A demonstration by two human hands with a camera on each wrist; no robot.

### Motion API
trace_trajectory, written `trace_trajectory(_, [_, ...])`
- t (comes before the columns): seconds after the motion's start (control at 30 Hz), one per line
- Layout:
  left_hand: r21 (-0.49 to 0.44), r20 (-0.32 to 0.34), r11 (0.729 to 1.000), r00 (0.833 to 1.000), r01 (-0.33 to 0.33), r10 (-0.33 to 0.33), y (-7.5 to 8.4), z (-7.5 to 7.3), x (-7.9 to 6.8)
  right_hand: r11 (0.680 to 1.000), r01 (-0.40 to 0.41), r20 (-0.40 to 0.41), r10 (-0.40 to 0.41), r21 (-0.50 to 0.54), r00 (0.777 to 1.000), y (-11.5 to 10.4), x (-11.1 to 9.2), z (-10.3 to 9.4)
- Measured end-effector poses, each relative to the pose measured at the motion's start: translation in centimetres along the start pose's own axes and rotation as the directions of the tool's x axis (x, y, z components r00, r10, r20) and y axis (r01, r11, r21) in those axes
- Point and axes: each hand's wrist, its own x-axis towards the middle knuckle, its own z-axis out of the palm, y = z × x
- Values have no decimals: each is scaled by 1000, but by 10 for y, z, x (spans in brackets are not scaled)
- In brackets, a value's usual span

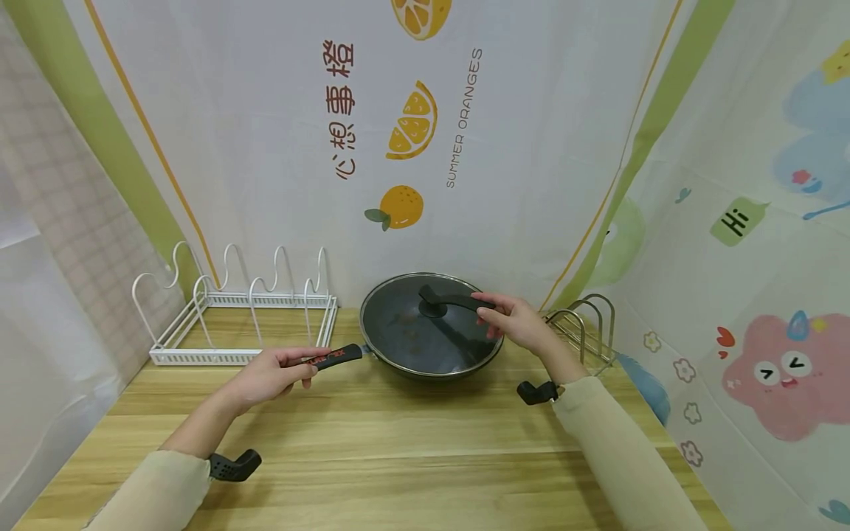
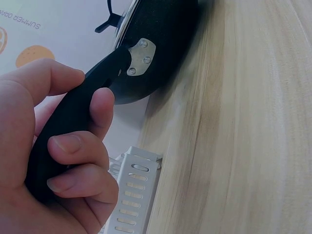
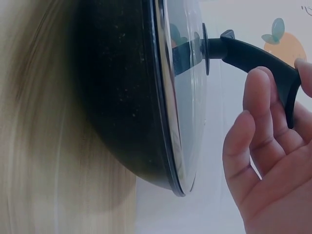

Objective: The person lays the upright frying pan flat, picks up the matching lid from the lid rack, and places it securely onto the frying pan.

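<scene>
A black wok (image 3: 112, 97) stands on the wooden table with a glass lid (image 1: 401, 328) seated on its rim. Its long black handle (image 1: 341, 356) points left, and my left hand (image 1: 277, 372) grips it. Seen from the left wrist, the fingers curl under the handle (image 2: 63, 117), close to the riveted metal bracket (image 2: 141, 57). On the lid's curved black handle (image 1: 458, 300), my right hand (image 1: 518, 324) pinches the free end between thumb and fingers. The right wrist view has the lid handle (image 3: 258, 58) rising from the glass, partly hidden by the fingers.
At the left back of the table (image 1: 398, 457) is a white rack (image 1: 212, 357) with tall wire loops. A metal wire rack (image 1: 600, 332) stands at the right back, partly behind the right forearm. Printed curtains (image 1: 531, 147) hang behind and on both sides.
</scene>
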Motion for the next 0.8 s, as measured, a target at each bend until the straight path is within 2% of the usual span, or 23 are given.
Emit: trace_trajectory(0.8, [0, -1, 1000, 1000, -6, 6, -1, 0, 0, 1000, -2, -35, 2, 2, 999, 0, -3, 9])
